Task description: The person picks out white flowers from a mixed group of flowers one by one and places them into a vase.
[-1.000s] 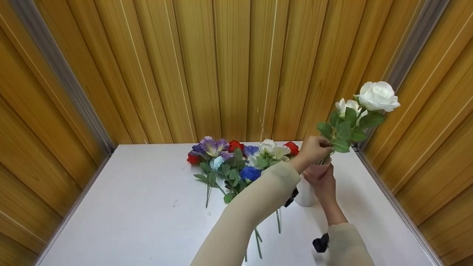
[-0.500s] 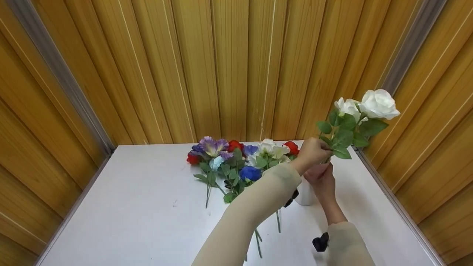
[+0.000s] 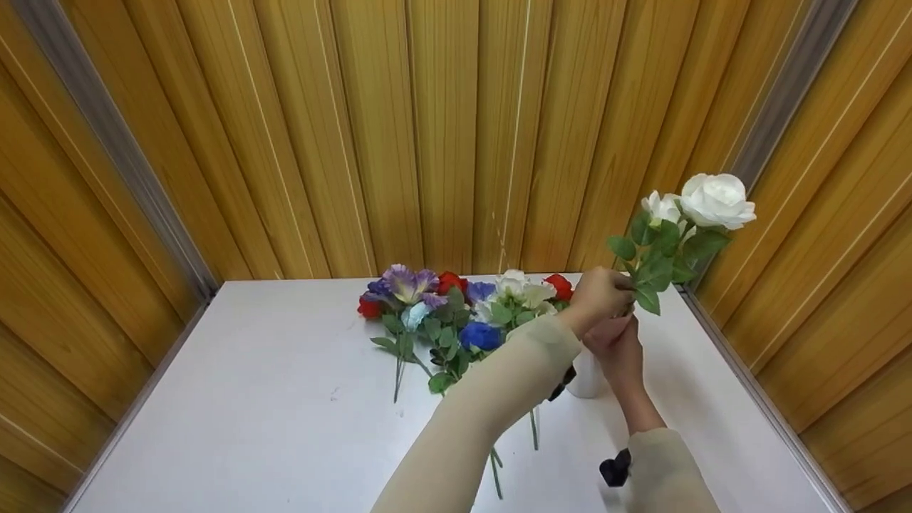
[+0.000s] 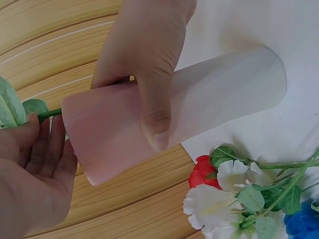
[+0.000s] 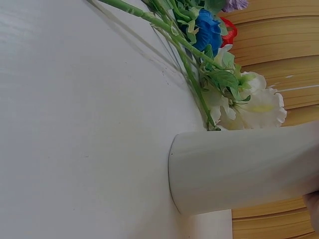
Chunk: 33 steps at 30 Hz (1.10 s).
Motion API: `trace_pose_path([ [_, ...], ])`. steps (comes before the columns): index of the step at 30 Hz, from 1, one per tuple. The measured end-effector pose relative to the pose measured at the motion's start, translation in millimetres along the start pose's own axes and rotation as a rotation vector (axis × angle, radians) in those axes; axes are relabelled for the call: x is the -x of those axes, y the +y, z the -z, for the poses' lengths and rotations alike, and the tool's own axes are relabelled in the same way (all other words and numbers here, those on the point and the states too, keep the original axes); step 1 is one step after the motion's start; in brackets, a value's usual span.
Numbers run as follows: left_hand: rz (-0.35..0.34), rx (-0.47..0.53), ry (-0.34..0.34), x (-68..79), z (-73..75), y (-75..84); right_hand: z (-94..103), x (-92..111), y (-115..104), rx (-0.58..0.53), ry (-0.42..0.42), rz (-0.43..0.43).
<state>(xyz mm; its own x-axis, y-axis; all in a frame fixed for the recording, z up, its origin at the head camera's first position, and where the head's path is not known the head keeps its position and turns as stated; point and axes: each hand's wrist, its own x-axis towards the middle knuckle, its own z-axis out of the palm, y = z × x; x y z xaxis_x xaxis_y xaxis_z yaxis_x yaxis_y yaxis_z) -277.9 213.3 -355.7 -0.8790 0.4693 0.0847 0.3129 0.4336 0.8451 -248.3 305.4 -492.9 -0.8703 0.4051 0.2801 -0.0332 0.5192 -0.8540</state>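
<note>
At the right of the head view, my left hand [image 3: 602,293] pinches the green stem of a white rose [image 3: 716,201], just above the mouth of a vase. A second white flower [image 3: 661,206] stands beside it among green leaves. The vase [image 4: 229,82] is pink at the top and white below. My right hand [image 3: 620,356] grips its upper part, with the thumb across the pink in the left wrist view. In that view the stem [image 4: 50,114] runs from my left fingers to the rim; the vase's inside is hidden. The vase's base [image 5: 184,174] meets the table in the right wrist view.
Left of the vase lie several artificial flowers on the white table [image 3: 235,399]: a purple flower [image 3: 405,283], a blue flower [image 3: 481,335], a red flower [image 3: 559,286] and white ones. Their stems point toward the front. Wood-patterned panels [image 3: 442,142] enclose the back and sides.
The white rose has come down a little and then shifted slightly left, with my left hand still on its stem. My right hand keeps its hold on the vase.
</note>
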Motion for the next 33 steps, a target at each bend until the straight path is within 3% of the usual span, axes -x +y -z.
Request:
trace_pose_path([
  [7, 0.002, 0.019, -0.001, -2.8, -1.4, -3.1, 0.5, 0.3, 0.2, 0.020, -0.010, -0.012],
  [12, -0.040, -0.042, 0.019, -3.0, -2.9, -7.7, 1.0, 1.8, -1.1, 0.010, -0.032, -0.027],
  [19, -0.090, -0.133, 0.020, -2.4, -4.4, -10.3, -0.4, 3.6, -3.9, -0.041, 0.009, -0.022],
  [25, -0.033, -0.078, -0.016, -4.0, -2.6, -9.6, 1.5, 5.2, -5.5, -0.024, -0.030, -0.054],
  [29, -0.015, -0.110, -0.032, -4.2, -0.2, -8.9, 1.6, 4.1, -5.6, -0.020, -0.045, -0.057],
  [33, -0.053, -0.190, -0.053, -3.0, 0.7, -8.1, 0.6, 3.0, -4.8, -0.009, -0.035, -0.039],
])
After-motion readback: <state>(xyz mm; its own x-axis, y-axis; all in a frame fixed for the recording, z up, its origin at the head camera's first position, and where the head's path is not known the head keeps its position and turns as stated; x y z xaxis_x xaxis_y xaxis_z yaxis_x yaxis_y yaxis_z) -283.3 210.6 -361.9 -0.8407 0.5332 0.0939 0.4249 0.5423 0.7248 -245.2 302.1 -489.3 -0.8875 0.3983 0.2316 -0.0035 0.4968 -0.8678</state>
